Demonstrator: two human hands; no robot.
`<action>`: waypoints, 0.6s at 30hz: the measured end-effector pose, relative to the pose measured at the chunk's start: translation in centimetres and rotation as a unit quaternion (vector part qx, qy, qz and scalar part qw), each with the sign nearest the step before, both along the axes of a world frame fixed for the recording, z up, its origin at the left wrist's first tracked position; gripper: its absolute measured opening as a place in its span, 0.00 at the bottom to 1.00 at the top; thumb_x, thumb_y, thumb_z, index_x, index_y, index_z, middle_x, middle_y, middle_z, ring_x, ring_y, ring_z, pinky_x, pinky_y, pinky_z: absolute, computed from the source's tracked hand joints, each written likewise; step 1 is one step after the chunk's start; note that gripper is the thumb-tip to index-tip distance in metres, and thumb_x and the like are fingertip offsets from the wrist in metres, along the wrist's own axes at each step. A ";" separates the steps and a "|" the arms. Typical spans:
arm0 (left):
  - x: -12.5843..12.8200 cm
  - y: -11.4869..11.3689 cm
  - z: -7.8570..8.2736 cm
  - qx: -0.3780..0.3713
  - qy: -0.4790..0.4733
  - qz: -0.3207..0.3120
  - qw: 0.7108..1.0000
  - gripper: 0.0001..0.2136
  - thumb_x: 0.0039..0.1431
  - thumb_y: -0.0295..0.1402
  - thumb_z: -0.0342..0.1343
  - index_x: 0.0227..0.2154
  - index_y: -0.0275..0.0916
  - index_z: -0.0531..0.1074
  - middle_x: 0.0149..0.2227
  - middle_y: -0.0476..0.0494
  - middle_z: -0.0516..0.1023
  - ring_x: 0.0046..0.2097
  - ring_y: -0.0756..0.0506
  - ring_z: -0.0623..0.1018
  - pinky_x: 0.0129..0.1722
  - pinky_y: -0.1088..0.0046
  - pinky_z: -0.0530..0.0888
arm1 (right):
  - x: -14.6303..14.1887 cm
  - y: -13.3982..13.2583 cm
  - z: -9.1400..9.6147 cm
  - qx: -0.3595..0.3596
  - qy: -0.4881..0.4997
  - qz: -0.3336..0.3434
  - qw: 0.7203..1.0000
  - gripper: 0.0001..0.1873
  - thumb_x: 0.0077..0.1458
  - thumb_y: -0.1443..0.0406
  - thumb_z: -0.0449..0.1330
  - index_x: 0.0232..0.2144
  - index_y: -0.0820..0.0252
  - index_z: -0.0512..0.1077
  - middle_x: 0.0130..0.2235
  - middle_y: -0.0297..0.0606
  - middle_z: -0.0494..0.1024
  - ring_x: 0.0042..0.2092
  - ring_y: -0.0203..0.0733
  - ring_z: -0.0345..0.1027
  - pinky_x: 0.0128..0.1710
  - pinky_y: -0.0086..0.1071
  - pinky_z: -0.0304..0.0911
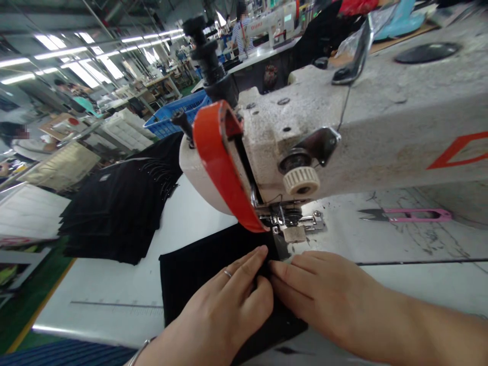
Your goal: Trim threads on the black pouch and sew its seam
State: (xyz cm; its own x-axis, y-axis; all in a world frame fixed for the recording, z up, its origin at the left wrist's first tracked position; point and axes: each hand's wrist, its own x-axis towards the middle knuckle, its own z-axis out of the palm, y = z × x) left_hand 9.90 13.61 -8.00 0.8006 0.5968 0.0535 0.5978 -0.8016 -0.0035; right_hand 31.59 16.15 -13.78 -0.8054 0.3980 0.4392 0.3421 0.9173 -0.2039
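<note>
A folded piece of black cloth (pixel 198 264) lies on the sewing machine's white table, its far right part beneath the presser foot area. My left hand (pixel 224 305), with a ring and a bracelet, rests on the cloth, fingers together and thumb bent in against it. Close beside it, my right hand (pixel 324 295) presses its closed fingers onto the cloth's right edge; their tips are partly hidden. Just beyond both hands stands the sewing machine head (pixel 263 142), with a red take-up lever guard (pixel 217 157). The needle itself is hard to make out.
Pink-handled thread snips (pixel 415 215) lie on the machine bed at right. A stack of black cloth pieces (pixel 114 203) sits at the table's left. A ruler scale (pixel 118 305) marks the near edge. Behind are a blue basket (pixel 179 112), other machines and people.
</note>
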 end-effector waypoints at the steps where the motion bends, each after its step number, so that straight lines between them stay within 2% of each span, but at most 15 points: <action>1: 0.0 0.0 0.1 0.008 -0.001 0.000 1.000 0.14 0.64 0.21 0.39 0.43 0.31 0.70 0.58 0.27 0.69 0.63 0.41 0.66 0.56 0.69 0.72 | 0.1 -0.1 0.0 0.003 0.002 0.003 1.000 0.11 0.64 0.69 0.49 0.41 0.62 0.71 0.44 0.37 0.77 0.35 0.42 0.67 0.33 0.37 0.65; 3: 0.0 0.1 0.3 0.015 0.001 -0.002 1.000 0.14 0.64 0.20 0.38 0.42 0.31 0.70 0.57 0.27 0.70 0.62 0.41 0.67 0.56 0.68 0.73 | 0.2 -0.2 -0.1 0.005 -0.008 0.009 1.000 0.13 0.66 0.69 0.47 0.43 0.61 0.70 0.46 0.37 0.76 0.37 0.43 0.68 0.35 0.38 0.67; 6: -0.3 -0.1 -0.1 0.001 -0.004 -0.009 1.000 0.14 0.64 0.21 0.39 0.43 0.30 0.69 0.58 0.25 0.67 0.63 0.40 0.65 0.56 0.67 0.73 | 0.2 0.1 -0.4 -0.020 -0.023 0.010 1.000 0.12 0.65 0.69 0.49 0.47 0.62 0.70 0.48 0.38 0.75 0.39 0.44 0.68 0.37 0.39 0.68; 10: -1.4 -0.6 -2.0 -0.036 -0.039 0.003 0.999 0.13 0.63 0.20 0.43 0.48 0.29 0.66 0.64 0.25 0.57 0.65 0.39 0.62 0.58 0.64 0.72 | 0.8 1.2 -0.7 -0.146 0.010 -0.061 0.987 0.09 0.60 0.72 0.54 0.41 0.60 0.72 0.41 0.39 0.75 0.40 0.44 0.67 0.39 0.39 0.68; 12: -1.9 -0.9 -3.1 -0.050 -0.067 0.009 0.996 0.14 0.63 0.19 0.43 0.50 0.29 0.65 0.65 0.25 0.54 0.65 0.39 0.61 0.58 0.64 0.72 | 1.3 1.8 -0.7 -0.175 0.018 -0.092 0.980 0.09 0.58 0.72 0.54 0.38 0.59 0.73 0.40 0.40 0.74 0.43 0.46 0.67 0.40 0.40 0.67; 16: -2.4 -1.2 -4.3 -0.056 -0.088 0.012 0.995 0.14 0.64 0.20 0.43 0.51 0.28 0.64 0.64 0.24 0.54 0.64 0.38 0.61 0.57 0.64 0.73 | 1.7 2.1 -0.9 -0.131 0.006 -0.061 0.989 0.08 0.58 0.71 0.55 0.37 0.57 0.73 0.41 0.39 0.74 0.43 0.47 0.67 0.42 0.42 0.65; 18: -2.4 -1.3 -4.5 -0.057 -0.087 0.013 0.994 0.14 0.64 0.21 0.42 0.50 0.28 0.64 0.63 0.24 0.54 0.64 0.38 0.62 0.56 0.64 0.74 | 1.6 2.1 -1.0 -0.108 -0.006 -0.064 0.992 0.08 0.58 0.71 0.56 0.38 0.57 0.73 0.40 0.38 0.74 0.40 0.45 0.67 0.40 0.40 0.65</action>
State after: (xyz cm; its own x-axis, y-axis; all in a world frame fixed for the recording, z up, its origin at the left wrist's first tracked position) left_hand 7.48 12.32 -12.45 0.7696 0.6271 0.1202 0.6018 -0.7753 0.1920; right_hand 33.16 18.25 -14.81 -0.7468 0.5808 0.3240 0.4562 0.8019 -0.3859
